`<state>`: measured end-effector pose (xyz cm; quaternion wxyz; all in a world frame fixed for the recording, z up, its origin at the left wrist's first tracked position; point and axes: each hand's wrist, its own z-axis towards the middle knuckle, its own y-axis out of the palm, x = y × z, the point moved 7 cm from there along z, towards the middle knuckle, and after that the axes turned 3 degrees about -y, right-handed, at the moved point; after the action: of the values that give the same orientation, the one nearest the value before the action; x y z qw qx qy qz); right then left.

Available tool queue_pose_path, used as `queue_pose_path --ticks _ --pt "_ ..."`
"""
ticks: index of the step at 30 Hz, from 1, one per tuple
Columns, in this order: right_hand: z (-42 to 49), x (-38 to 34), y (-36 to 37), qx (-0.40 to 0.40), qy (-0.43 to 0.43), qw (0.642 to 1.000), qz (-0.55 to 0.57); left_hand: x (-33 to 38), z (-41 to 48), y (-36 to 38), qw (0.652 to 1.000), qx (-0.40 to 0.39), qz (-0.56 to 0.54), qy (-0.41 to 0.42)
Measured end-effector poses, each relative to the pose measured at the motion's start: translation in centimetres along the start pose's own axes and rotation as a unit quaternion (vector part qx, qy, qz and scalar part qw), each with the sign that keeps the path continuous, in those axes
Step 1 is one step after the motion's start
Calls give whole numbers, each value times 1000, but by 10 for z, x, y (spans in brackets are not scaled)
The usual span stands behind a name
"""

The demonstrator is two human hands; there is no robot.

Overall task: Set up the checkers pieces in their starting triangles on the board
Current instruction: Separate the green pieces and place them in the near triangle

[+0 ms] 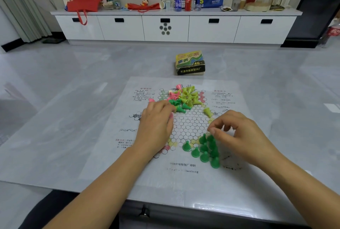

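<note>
a person is sitting at a glossy grey marble-look table (55, 118) with a thin white paper chinese-checkers board (185, 155) printed with a star of small circles lying flat on it. the left hand (156, 124) is lying palm down over the left side of the star, its fingertips reaching into a loose heap of small cone-shaped plastic pieces (185, 97) at the far point of the board; pink, yellow-green and dark green ones are lying tumbled together there, mostly on their sides. the fingers are curling down among a couple of dark green ones, but i cannot tell whether they are actually gripping any. one yellow-green piece (207, 112) is lying on its side apart from the heap, to the right. the right hand (237, 135) is hovering over the near right part of the star, thumb and forefinger drawn close together just above a cluster of upright dark green cone pieces (207, 149); i cannot tell whether anything is pinched between them. those green pieces are standing close together in the near point of the star. a worn yellow and green cardboard game box (190, 63) is sitting on the table beyond the board
</note>
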<state>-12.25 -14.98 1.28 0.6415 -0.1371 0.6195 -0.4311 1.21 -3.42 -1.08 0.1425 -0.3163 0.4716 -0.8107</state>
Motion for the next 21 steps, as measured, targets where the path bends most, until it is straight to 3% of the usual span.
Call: queue_pose_path --ticks 6,11,17,19,21 --pt "5 24 -15 41 66 992 98 13 3 24 990 -82 65 89" --pt "4 35 -17 51 102 983 145 13 2 16 994 -47 49 80" --pt "5 37 -15 40 103 985 135 17 -1 11 980 13 130 151" --pt "5 37 -14 37 98 986 131 15 -1 9 987 2 89 132" --pt "5 36 -13 36 90 987 132 17 -1 0 995 -1 -22 95"
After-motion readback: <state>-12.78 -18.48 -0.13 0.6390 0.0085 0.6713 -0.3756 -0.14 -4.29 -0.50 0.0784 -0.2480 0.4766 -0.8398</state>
